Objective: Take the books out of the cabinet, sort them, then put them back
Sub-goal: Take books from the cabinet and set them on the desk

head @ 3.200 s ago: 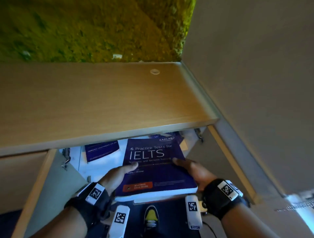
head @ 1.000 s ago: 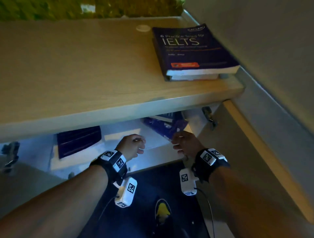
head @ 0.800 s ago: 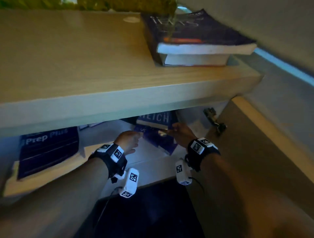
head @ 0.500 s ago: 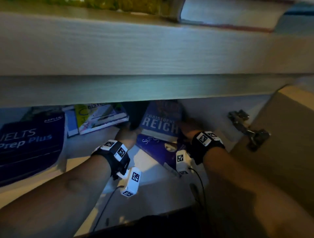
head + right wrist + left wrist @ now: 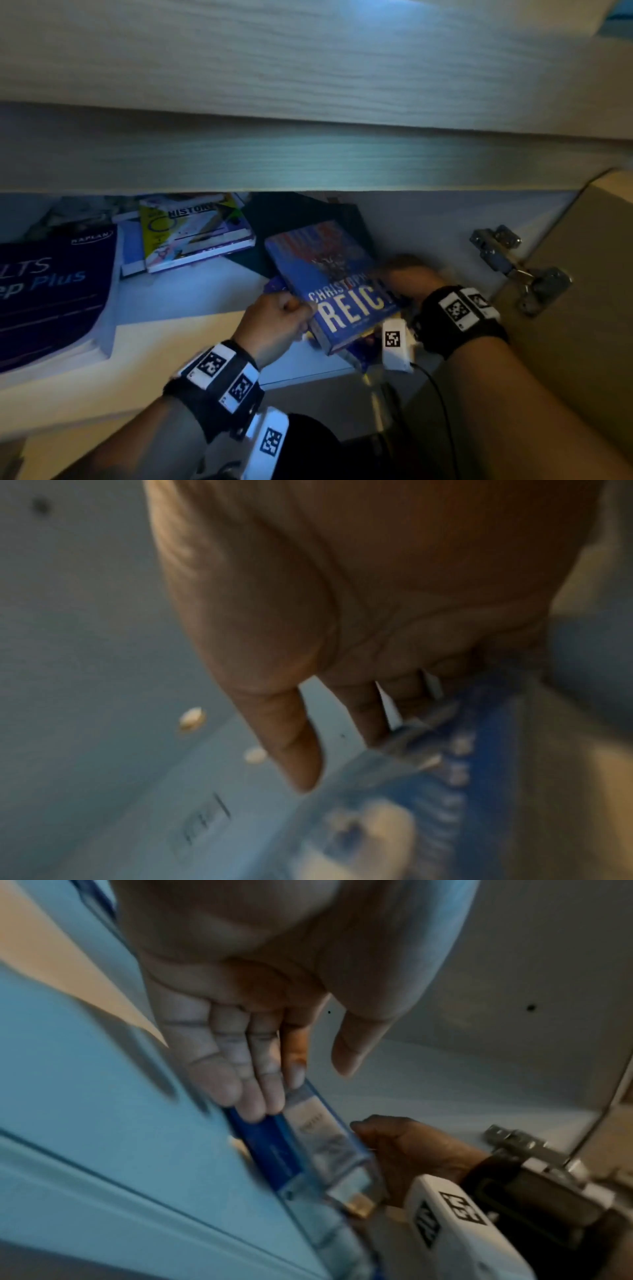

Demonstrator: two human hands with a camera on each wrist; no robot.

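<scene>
- 2 hands reach into a low cabinet under a pale wooden top (image 5: 308, 68), and both grasp 1 blue paperback (image 5: 334, 284) with "REICH" in large letters on its cover.
- Left hand (image 5: 274, 325) holds the book's left edge: in the left wrist view its fingers (image 5: 246, 1074) lie straight under the book while the thumb stands off above it.
- Right hand (image 5: 407, 277) grips the book's right edge, near the cabinet's right wall; the right wrist view is blurred, but fingers (image 5: 363, 710) meet the book's edge.
- Blue paperback sits tilted, its near end raised off the white shelf (image 5: 191, 294), over another purple book (image 5: 363, 346) lying beneath it.
- Further left on the shelf lies a yellow book (image 5: 191, 233) marked "HISTORY", on top of other thin books.
- At far left lies a thick dark Kaplan book (image 5: 51, 294) reading "Prep Plus".
- 1 metal hinge (image 5: 513, 263) joins the right wall to the open door (image 5: 582, 291).
- Each wrist wears a black band with square black-and-white markers.
</scene>
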